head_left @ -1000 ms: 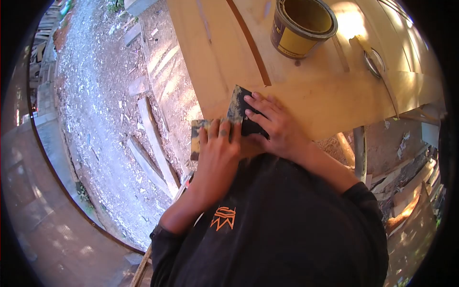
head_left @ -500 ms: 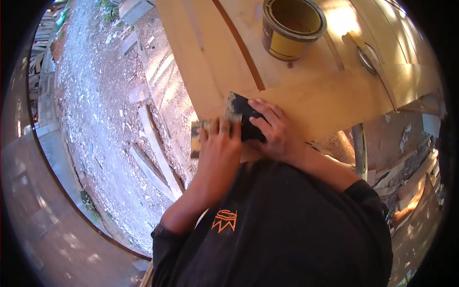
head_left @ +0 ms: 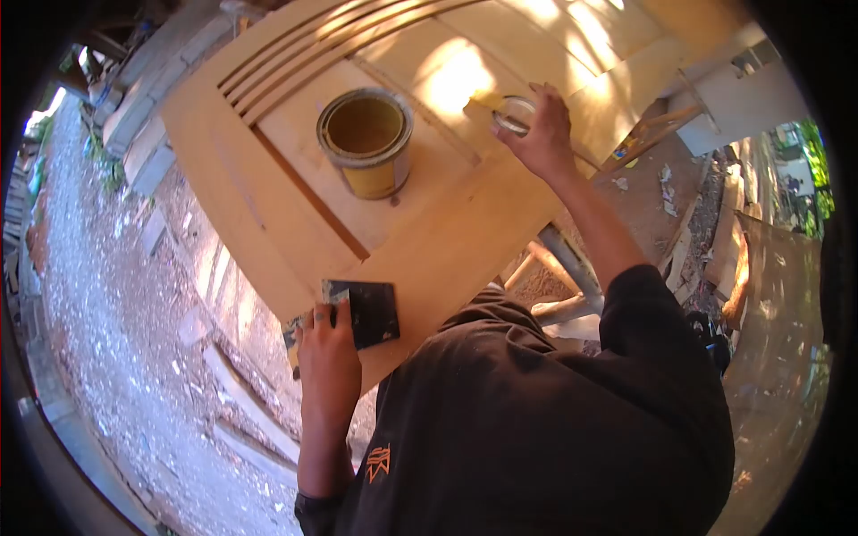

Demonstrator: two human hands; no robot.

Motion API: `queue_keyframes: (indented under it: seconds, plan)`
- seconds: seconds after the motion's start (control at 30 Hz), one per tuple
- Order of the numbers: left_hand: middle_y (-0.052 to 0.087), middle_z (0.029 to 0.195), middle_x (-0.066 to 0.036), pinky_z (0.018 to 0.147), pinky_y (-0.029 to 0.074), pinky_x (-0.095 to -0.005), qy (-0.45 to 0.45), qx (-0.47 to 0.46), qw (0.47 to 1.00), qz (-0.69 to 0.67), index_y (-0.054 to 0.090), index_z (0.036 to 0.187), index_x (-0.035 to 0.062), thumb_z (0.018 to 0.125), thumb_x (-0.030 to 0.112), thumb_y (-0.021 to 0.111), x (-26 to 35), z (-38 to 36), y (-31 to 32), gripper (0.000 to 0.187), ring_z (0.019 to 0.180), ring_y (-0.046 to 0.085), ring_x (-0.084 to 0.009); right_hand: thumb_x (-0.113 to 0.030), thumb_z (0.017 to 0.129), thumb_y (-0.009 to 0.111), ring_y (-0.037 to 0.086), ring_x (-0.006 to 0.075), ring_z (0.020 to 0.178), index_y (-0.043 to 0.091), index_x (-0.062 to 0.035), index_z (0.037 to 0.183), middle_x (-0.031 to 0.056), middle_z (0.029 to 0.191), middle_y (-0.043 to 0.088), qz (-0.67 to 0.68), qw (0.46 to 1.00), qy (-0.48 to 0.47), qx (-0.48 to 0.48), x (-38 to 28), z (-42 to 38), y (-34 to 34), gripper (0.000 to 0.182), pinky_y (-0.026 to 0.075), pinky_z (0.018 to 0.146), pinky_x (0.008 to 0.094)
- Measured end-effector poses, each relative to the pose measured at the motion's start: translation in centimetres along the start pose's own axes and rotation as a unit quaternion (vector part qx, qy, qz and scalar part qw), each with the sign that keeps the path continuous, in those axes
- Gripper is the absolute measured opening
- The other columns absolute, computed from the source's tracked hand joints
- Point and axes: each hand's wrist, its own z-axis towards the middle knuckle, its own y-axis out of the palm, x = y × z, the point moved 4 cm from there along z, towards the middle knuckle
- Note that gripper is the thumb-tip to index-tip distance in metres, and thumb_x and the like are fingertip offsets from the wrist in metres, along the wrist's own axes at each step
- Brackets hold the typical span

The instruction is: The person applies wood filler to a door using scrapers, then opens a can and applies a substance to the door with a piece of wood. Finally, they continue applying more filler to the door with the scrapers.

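My left hand (head_left: pixel 329 353) lies at the near left corner of the wooden panel (head_left: pixel 429 286), fingers closed over a putty-smeared flat scraper (head_left: pixel 292 347). Right beside its fingertips is a black square spreader (head_left: pixel 375 314), flat on the panel, its left edge smeared. My right hand (head_left: pixel 542 138) is stretched out to a round metal lid (head_left: pixel 517 112), thumb and forefinger spread around its rim; firm contact cannot be made out. A yellowish, putty-coated piece (head_left: pixel 485 100) sticks out at the lid's left side. Between the hands stands an open can (head_left: pixel 375 179) with brownish-yellow contents.
Long slots (head_left: pixel 308 192) and raised slats cross the panel. Under its right side are wooden supports (head_left: pixel 572 259). Gravelly ground with loose boards (head_left: pixel 246 393) lies to the left, and more wood scraps (head_left: pixel 724 241) lie to the right.
My right hand has left the black spreader and reached out right to the lid. My left hand stays at the corner with the scraper. The view has turned toward the right.
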Motion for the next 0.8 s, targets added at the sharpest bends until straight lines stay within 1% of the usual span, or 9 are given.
queue_keyframes:
  seconds: [0.1, 0.13, 0.17, 0.23, 0.27, 0.37, 0.57, 0.63, 0.8]
  plan:
    - [0.053, 0.113, -0.024, 0.09, 0.043, -0.0494, -0.001, -0.003, 1.0, -0.004, 0.055, 0.121, -0.0024, 0.069, -0.011, 0.051, -0.2, -0.3, 0.0, 0.052, 0.106, 0.053, -0.0411, -0.059, 0.068, 0.074, 0.048, 0.037, 0.12, 0.043, -0.0021, 0.135, 0.0232, 0.129, 0.049, -0.015, 0.968, 0.081, -0.238, 2.9, 0.9, 1.2, 0.093, 0.037, 0.103, 0.044]
    - [0.053, 0.113, -0.024, 0.089, 0.044, -0.0492, 0.0, -0.007, 1.0, -0.011, 0.055, 0.121, -0.0021, 0.069, -0.011, 0.05, -0.1, -0.3, -0.1, 0.053, 0.105, 0.053, -0.0418, -0.057, 0.067, 0.075, 0.05, 0.0354, 0.117, 0.053, -0.0116, 0.13, 0.0193, 0.127, 0.052, 0.039, 0.949, 0.005, -0.311, 3.4, 0.8, 3.0, 0.081, 0.039, 0.102, 0.0441]
    - [0.053, 0.112, -0.025, 0.088, 0.044, -0.0483, 0.026, 0.008, 0.999, -0.023, 0.055, 0.121, -0.002, 0.067, -0.012, 0.05, -0.4, -0.4, 0.1, 0.055, 0.102, 0.053, -0.0427, -0.051, 0.071, 0.073, 0.051, 0.0349, 0.115, 0.061, -0.0183, 0.122, 0.0146, 0.124, 0.055, 0.031, 0.974, -0.01, -0.226, 3.0, 0.3, 2.0, 0.061, 0.039, 0.102, 0.0443]
    - [0.055, 0.111, -0.024, 0.088, 0.044, -0.0477, 0.031, 0.033, 0.999, -0.007, 0.057, 0.12, -0.0017, 0.067, -0.012, 0.049, -0.4, -0.6, 0.5, 0.055, 0.101, 0.054, -0.0424, -0.045, 0.073, 0.071, 0.049, 0.032, 0.116, 0.063, -0.0143, 0.114, 0.0113, 0.123, 0.055, 0.036, 0.991, -0.05, -0.121, 4.1, -0.6, 4.2, 0.052, 0.039, 0.1, 0.0456]
    - [0.056, 0.112, -0.024, 0.088, 0.045, -0.0473, 0.026, 0.016, 1.0, -0.005, 0.057, 0.121, -0.001, 0.068, -0.012, 0.047, -0.1, -0.5, 0.2, 0.055, 0.103, 0.054, -0.0421, -0.046, 0.074, 0.068, 0.046, 0.0352, 0.119, 0.062, -0.0133, 0.114, 0.0147, 0.126, 0.053, -0.061, 0.954, -0.01, -0.292, 2.7, 0.6, 3.0, 0.052, 0.036, 0.102, 0.0463]
    - [0.059, 0.1, -0.024, 0.078, 0.049, -0.0478, 0.088, 0.073, 0.993, 0.012, 0.062, 0.113, -0.0003, 0.073, -0.005, 0.054, 1.3, -0.5, -0.7, 0.041, 0.091, 0.06, -0.0417, -0.05, 0.078, 0.063, 0.047, 0.0436, 0.11, 0.047, -0.009, 0.128, 0.0302, 0.124, 0.043, -0.129, 0.982, 0.03, -0.134, 3.5, -0.2, 5.7, 0.066, 0.039, 0.095, 0.0515]
    - [0.061, 0.094, -0.024, 0.071, 0.05, -0.049, 0.108, 0.085, 0.989, 0.047, 0.06, 0.117, 0.0029, 0.081, 0.003, 0.053, 1.9, -1.3, -1.2, 0.036, 0.082, 0.061, -0.0413, -0.046, 0.077, 0.068, 0.043, 0.0417, 0.112, 0.044, -0.0015, 0.123, 0.027, 0.119, 0.042, 0.212, 0.952, -0.074, -0.208, -7.7, 5.3, -5.3, 0.069, 0.039, 0.095, 0.049]
    - [0.061, 0.094, -0.025, 0.071, 0.05, -0.0492, 0.109, 0.082, 0.99, 0.031, 0.06, 0.117, 0.0026, 0.081, 0.003, 0.054, 1.8, -1.2, -1.3, 0.036, 0.082, 0.061, -0.0419, -0.047, 0.076, 0.069, 0.042, 0.0406, 0.112, 0.044, -0.0011, 0.122, 0.0259, 0.12, 0.042, 0.23, 0.955, -0.122, -0.143, -11.6, 5.8, -6.8, 0.07, 0.039, 0.095, 0.0492]
    - [0.06, 0.096, -0.026, 0.072, 0.05, -0.049, 0.105, 0.08, 0.991, 0.024, 0.06, 0.117, 0.0023, 0.079, 0.0, 0.053, 1.8, -1.3, -1.1, 0.039, 0.085, 0.061, -0.0431, -0.058, 0.077, 0.062, 0.039, 0.0396, 0.119, 0.04, 0.0025, 0.131, 0.0277, 0.13, 0.037, 0.146, 0.943, -0.2, -0.22, -16.9, 5.1, -3.6, 0.084, 0.036, 0.099, 0.0473]
